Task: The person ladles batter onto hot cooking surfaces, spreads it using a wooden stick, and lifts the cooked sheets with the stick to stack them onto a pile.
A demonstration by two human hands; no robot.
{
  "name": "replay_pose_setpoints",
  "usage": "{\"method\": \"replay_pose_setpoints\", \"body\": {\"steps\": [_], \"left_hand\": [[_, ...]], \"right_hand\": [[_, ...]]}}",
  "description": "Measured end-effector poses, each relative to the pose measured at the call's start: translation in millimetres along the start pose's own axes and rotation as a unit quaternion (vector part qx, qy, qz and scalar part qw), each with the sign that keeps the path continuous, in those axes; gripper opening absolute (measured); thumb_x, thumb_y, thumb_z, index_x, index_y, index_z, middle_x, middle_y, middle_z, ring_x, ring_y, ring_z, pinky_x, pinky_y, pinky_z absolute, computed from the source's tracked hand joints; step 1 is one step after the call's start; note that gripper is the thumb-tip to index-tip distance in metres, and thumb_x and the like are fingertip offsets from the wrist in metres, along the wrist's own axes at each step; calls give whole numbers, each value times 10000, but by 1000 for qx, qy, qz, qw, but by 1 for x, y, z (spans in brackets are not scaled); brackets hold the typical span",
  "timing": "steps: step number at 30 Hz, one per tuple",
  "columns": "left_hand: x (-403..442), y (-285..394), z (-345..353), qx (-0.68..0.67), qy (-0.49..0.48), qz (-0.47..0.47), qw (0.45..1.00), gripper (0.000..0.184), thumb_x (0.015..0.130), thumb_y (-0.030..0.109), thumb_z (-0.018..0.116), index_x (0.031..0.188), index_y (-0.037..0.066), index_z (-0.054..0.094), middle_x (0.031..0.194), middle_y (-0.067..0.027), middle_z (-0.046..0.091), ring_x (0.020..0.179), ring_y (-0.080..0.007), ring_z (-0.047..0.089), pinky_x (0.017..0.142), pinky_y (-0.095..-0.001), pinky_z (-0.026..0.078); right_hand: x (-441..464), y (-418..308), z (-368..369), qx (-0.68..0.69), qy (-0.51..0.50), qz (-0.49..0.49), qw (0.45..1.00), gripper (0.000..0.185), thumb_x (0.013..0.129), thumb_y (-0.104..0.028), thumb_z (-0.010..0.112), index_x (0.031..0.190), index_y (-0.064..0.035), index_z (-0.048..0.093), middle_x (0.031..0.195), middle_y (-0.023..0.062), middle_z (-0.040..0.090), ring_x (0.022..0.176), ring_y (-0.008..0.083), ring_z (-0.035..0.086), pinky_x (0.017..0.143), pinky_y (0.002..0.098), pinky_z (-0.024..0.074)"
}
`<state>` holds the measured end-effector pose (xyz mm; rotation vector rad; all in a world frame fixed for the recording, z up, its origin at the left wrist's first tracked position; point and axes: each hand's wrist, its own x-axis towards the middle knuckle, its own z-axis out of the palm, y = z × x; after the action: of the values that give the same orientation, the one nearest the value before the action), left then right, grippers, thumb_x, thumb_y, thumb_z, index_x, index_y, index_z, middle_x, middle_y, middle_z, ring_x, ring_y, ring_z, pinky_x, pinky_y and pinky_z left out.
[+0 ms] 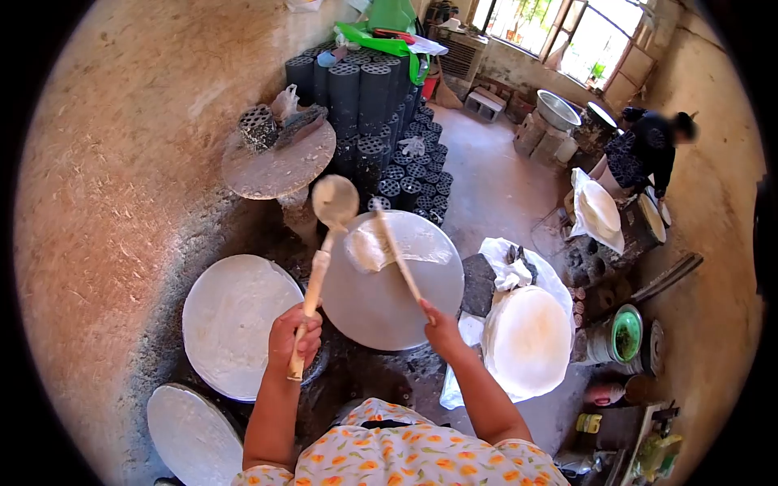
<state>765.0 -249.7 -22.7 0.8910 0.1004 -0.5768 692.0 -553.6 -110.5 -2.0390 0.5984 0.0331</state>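
My left hand [295,336] is closed round the wooden handle of a ladle [335,202], whose round, batter-coloured bowl hangs over the far left rim of the griddle. In my right hand [440,328] is a thin wooden stick [400,263], its far end slanting over the griddle's back part. The round grey griddle [389,312] lies in front of me. Pale batter [369,245] covers a patch near its far side, thicker at the left and a thin, shiny film to the right. Whether the stick's tip touches the batter I cannot tell.
Two white round lids [241,324] [193,437] lie at left. On the right, a stack of thin round flatbreads [528,340] rests on white plastic. Black honeycomb coal briquettes [375,97] stand behind the griddle, beside a round stone table [279,166]. Another person [644,154] bends over at far right.
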Motion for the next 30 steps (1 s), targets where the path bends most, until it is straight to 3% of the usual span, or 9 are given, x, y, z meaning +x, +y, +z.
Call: {"method": "replay_pose_setpoints", "body": {"steps": [2, 6, 10, 12, 15, 19, 23, 25, 30], "left_hand": [[-8, 6, 5, -179, -78, 72, 978, 347, 923, 175, 466, 1168, -70, 460, 723, -58, 499, 420, -63, 398, 369, -178, 359], [-17, 16, 11, -38, 5, 135, 990, 352, 925, 178, 461, 1184, -60, 457, 730, -60, 497, 414, -64, 399, 357, -174, 352], [-19, 9, 12, 18, 56, 116, 992, 287, 921, 151, 433, 1116, -55, 482, 713, -57, 494, 422, -70, 410, 351, -184, 351], [-19, 1, 11, 25, 74, 109, 991, 265, 915, 131, 421, 1092, -56, 484, 704, -58, 493, 419, -73, 411, 343, -188, 347], [-25, -4, 19, 33, 90, 106, 990, 266, 913, 111, 403, 1102, -60, 482, 704, -61, 495, 405, -77, 409, 330, -195, 337], [-43, -2, 13, 58, 114, 115, 985, 260, 919, 103, 399, 1106, -56, 487, 695, -66, 504, 402, -85, 417, 332, -198, 337], [-54, -8, 12, 86, 134, 133, 978, 276, 922, 102, 401, 1136, -48, 491, 693, -67, 506, 406, -89, 424, 335, -202, 342], [-51, -16, 15, 87, 135, 133, 978, 283, 922, 101, 402, 1144, -51, 491, 693, -67, 507, 409, -90, 426, 337, -205, 344], [-57, -27, 37, 44, 152, 131, 979, 287, 922, 94, 400, 1147, -55, 497, 707, -66, 511, 416, -93, 431, 345, -207, 348]], "right_hand": [[-12, -9, 10, -75, -49, -94, 992, 589, 768, 30, 521, 1301, -221, 524, 1011, 187, 654, 868, 299, 652, 774, 347, 490], [-46, 0, -4, -158, -152, -129, 967, 590, 770, 11, 536, 1299, -249, 523, 985, 207, 645, 839, 358, 647, 738, 344, 494], [-23, 34, -19, -132, -140, -121, 974, 587, 766, 20, 534, 1295, -235, 529, 973, 211, 647, 853, 352, 650, 738, 349, 497], [7, 21, -27, -127, -7, -103, 986, 583, 773, 38, 519, 1292, -227, 536, 981, 187, 663, 829, 203, 657, 722, 314, 486], [41, 5, -25, -46, -61, -100, 992, 581, 772, 47, 511, 1296, -204, 540, 909, 81, 670, 745, 96, 567, 646, 264, 452], [8, -14, -52, -79, -269, -82, 956, 591, 761, 50, 503, 1294, -202, 544, 800, 11, 592, 685, 107, 498, 615, 244, 413], [13, 30, -76, -41, -312, -17, 949, 565, 760, 47, 506, 1272, -184, 565, 803, 18, 597, 685, 109, 506, 622, 249, 426], [40, 61, -58, -21, -128, -187, 974, 539, 754, 47, 508, 1239, -172, 596, 824, 5, 607, 689, 107, 510, 626, 243, 429], [52, 21, -59, -17, -263, -126, 956, 539, 743, 87, 501, 1214, -146, 618, 898, -15, 633, 692, 92, 494, 609, 230, 415]]}}
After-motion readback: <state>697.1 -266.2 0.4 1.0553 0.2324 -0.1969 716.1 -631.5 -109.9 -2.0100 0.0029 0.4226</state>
